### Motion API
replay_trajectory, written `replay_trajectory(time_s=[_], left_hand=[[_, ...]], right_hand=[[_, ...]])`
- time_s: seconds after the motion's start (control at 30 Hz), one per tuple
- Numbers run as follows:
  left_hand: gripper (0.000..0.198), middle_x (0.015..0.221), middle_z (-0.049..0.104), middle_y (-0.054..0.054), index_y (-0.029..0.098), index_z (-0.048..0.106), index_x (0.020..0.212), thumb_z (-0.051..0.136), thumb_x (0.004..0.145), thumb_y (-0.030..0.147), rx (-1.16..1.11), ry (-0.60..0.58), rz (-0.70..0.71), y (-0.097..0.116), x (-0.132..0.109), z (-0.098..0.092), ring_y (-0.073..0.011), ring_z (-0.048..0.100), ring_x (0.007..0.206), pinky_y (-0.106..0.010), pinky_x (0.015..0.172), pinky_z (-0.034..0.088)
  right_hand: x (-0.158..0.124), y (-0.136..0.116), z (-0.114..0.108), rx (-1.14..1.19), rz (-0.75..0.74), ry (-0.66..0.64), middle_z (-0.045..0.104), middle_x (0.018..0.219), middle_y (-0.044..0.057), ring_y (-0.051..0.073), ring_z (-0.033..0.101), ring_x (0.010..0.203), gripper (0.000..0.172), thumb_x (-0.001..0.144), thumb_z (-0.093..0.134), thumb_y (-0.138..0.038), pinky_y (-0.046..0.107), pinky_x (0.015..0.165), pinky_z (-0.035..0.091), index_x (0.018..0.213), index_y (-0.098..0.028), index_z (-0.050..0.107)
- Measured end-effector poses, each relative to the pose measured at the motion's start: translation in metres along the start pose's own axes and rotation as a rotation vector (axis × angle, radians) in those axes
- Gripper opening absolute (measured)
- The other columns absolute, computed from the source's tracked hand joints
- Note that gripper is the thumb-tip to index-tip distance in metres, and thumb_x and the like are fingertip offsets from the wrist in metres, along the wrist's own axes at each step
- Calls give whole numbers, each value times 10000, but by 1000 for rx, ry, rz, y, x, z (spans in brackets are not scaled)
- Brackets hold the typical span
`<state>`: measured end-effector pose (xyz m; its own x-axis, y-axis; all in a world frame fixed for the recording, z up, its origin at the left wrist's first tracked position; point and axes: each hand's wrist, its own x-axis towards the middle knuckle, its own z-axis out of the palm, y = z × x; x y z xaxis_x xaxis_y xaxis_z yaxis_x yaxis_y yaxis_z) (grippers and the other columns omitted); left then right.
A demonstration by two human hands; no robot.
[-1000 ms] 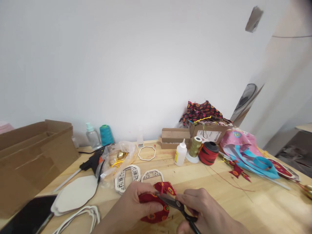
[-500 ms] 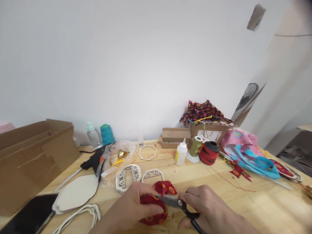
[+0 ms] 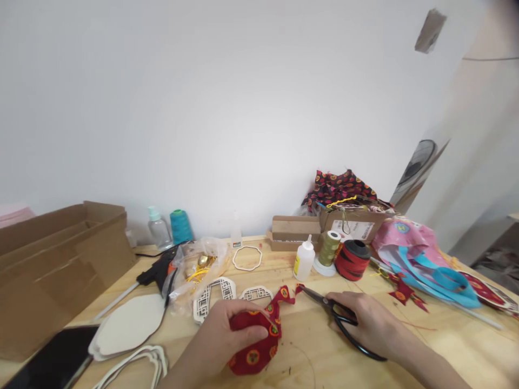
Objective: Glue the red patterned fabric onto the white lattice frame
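My left hand [image 3: 231,335] pinches a red patterned piece of fabric [image 3: 253,357] with a rounded outline, thumb on top. A narrow strip of the same cloth sticks out from its upper right side. In my right hand [image 3: 365,319] is a pair of scissors [image 3: 344,324] with black handles, its blades pointing left and away from the held fabric. At the blade tips is a small red fabric scrap [image 3: 299,289]; I cannot tell whether the blades grip it. Cream lattice frames [image 3: 214,296] lie just beyond my left hand.
A white glue bottle [image 3: 304,259], an olive thread spool [image 3: 329,248] and a red-and-black spool [image 3: 352,260] stand beyond my hands. On the left are a glue gun [image 3: 156,274], cream panels [image 3: 127,327], a phone [image 3: 48,359] and a cardboard box [image 3: 60,281].
The scissors have come away from the fabric to the right, and their handles have spread apart. A cut strip now stands out from the cloth, with a small scrap at the blade tips.
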<state>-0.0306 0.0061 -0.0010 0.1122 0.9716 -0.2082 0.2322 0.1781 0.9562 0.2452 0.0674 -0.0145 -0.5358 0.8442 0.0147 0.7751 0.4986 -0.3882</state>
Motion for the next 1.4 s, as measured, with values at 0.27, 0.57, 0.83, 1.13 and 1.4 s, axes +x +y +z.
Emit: replay_trajectory(time_s=[0.27,0.57,0.83,1.13,1.4], left_hand=[[382,656,680,21,164,634,906,723,538,214,-200,145,-4,-9,9,-2,-135,601,587,-225,548,463],[305,712,693,-3,200,678,825,734,526,181,-259,289,91,-14,16,-9,-170,615,673,-253,632,471],[553,1137,613,-89,264,579,1083,701,568,425,-779,245,174,-18,22,3,-264,498,1095,-363,912,373],[736,1039,657,-104,241,283,1315,603,672,83,-1091,55,49,-1,16,17,-262,569,1011,-375,830,434],[588,947,701,-39,274,529,1113,722,570,154,-1048,170,51,-21,21,16,-244,587,984,-346,859,446]], right_hand=[[13,-11,15,-144,-237,271,664,800,101,235,614,697,256,710,539,-168,319,599,487,945,-199,634],[59,-88,66,478,-439,328,606,521,2,120,536,470,232,794,517,-309,188,421,393,661,-173,649],[60,-58,53,259,-760,874,639,636,50,146,514,543,252,681,612,-56,246,483,447,899,-183,606],[61,-65,55,163,-824,782,663,705,38,175,555,638,68,805,533,-182,288,553,467,822,-213,591],[63,-52,53,192,-596,864,590,752,73,193,525,678,340,754,404,-4,334,585,460,1034,-171,499]])
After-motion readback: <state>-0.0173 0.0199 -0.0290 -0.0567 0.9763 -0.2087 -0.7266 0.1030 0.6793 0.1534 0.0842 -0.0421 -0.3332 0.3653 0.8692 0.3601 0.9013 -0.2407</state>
